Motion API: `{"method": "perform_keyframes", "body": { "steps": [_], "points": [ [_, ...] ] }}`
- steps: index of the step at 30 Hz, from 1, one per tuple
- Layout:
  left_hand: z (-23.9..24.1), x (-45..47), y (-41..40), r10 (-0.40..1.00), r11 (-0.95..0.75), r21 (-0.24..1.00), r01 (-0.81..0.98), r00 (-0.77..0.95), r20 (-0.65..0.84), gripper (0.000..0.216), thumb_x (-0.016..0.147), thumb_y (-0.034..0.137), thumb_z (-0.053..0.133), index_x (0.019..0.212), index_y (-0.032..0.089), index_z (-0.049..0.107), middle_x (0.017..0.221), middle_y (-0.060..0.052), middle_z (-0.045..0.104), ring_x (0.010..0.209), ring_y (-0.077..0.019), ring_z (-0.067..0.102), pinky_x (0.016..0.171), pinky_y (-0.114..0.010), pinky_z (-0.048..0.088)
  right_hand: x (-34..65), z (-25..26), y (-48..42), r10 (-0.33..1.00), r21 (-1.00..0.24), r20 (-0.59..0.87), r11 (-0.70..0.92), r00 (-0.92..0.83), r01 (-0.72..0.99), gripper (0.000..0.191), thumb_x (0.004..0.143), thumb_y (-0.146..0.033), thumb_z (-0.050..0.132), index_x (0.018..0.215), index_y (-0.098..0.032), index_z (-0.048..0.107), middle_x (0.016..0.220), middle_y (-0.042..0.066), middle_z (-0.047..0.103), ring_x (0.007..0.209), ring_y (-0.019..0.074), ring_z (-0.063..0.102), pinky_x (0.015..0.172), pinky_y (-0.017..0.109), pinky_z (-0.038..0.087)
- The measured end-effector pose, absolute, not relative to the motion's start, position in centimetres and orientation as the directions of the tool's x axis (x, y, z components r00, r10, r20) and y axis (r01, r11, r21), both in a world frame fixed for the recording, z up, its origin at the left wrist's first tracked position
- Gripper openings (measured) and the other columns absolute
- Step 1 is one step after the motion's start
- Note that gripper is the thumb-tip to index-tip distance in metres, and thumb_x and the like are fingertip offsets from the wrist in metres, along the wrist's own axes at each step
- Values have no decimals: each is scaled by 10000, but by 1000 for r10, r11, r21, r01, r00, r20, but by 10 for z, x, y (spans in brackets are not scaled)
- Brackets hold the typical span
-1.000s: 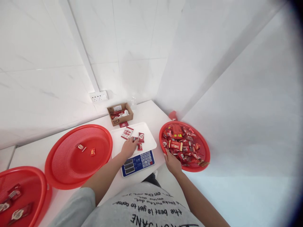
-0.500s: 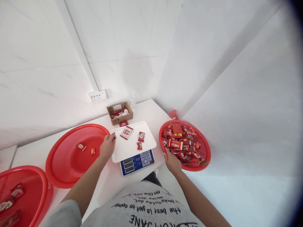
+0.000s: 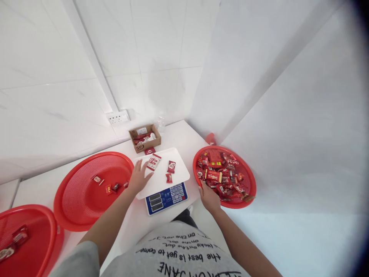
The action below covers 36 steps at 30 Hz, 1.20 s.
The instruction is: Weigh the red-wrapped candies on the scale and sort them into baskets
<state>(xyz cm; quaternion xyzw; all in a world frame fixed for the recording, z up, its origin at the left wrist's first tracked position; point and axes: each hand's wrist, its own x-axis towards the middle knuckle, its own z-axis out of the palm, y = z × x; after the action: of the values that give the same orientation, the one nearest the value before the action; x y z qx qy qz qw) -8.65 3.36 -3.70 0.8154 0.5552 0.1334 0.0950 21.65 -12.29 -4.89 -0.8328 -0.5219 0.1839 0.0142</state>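
My left hand (image 3: pixel 140 177) is open over the left edge of the white scale tray (image 3: pixel 155 182), fingers apart and nothing in them. On that tray lie a white-and-red packet (image 3: pixel 153 162) near my fingertips, a red wrapped snack (image 3: pixel 171 166) and a smaller red candy (image 3: pixel 168 178). The scale's blue panel (image 3: pixel 166 198) shows below the tray. My right hand (image 3: pixel 210 197) grips the near-left rim of a red basket (image 3: pixel 253 181) heaped with red-wrapped sweets (image 3: pixel 227 181). Left of the scale, a second red basket (image 3: pixel 77 184) holds a few small candies (image 3: pixel 116 187).
A third red basket (image 3: pixel 53 231) with several packets stands at the lower left. Behind the scale is a small cardboard box (image 3: pixel 145 148) of packets, with a red packet (image 3: pixel 150 151) in front. A wall socket (image 3: pixel 117 117) and white walls bound the table.
My left hand has let go of a small red item and moved slightly right, its fingers spreading. More candies now lie in the middle basket. My right hand keeps its grip.
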Motion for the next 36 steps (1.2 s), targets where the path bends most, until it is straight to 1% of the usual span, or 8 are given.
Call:
{"method": "perform_keyframes", "body": {
  "steps": [4,7,10,14,19,25,30,36],
  "points": [
    [-49,-35,51,931,-326,342,881,363,-46,693,841,567,408,1410,186,298,1503,-171,186,1380,-339,138,1076,-501,206,215,-47,-122,872,-210,-297,-458,390,864,513,938,-391,181,1393,-204,328,1262,106,562,1082,222,568,843,339,445],
    [-49,-1,52,917,-329,324,887,382,-116,701,828,636,344,1420,267,272,1509,-164,176,1377,-368,124,1042,-610,134,215,-48,-123,884,-218,-273,-441,380,871,506,939,-375,195,1390,-193,339,1306,100,531,1138,208,534,885,323,430],
    [-50,27,41,896,-379,288,880,426,-123,708,798,685,334,1407,326,288,1513,-149,172,1376,-393,82,990,-688,85,215,-49,-123,892,-226,-254,-431,374,874,507,940,-369,191,1390,-189,339,1322,93,518,1144,214,532,885,327,432],
    [-53,44,25,875,-455,231,860,481,-65,638,802,644,388,1352,320,398,1489,-143,244,1366,-406,87,979,-696,50,216,-49,-123,892,-221,-249,-431,377,875,507,940,-371,196,1388,-186,347,1277,100,557,1085,226,572,856,334,444],
    [-51,39,22,813,-577,200,792,579,51,468,878,526,348,1240,282,516,1335,-140,433,1226,-345,337,981,-574,213,217,-51,-123,887,-223,-251,-444,389,868,501,940,-372,209,1385,-193,353,1292,99,546,1093,220,568,855,317,441],
    [-48,30,37,761,-612,298,732,648,-29,333,891,443,413,1151,289,552,1142,-98,521,1054,-255,459,774,-358,424,218,-53,-123,897,-247,-233,-429,377,869,501,939,-377,216,1379,-190,364,1293,100,545,1121,215,553,872,313,435],
    [-49,19,52,825,-512,372,774,564,-35,276,890,409,442,1055,258,604,988,-58,550,899,-194,555,657,-266,450,217,-52,-123,891,-240,-244,-439,384,866,498,940,-375,211,1384,-197,352,1301,96,538,1123,228,552,855,331,445],
    [-34,-5,64,928,-343,471,813,372,35,341,907,377,395,1097,189,607,924,-60,574,826,-157,591,773,-260,458,218,-53,-124,897,-237,-235,-426,373,873,497,940,-370,211,1376,-187,362,1281,97,553,1132,223,541,862,315,435]
  ]
}}
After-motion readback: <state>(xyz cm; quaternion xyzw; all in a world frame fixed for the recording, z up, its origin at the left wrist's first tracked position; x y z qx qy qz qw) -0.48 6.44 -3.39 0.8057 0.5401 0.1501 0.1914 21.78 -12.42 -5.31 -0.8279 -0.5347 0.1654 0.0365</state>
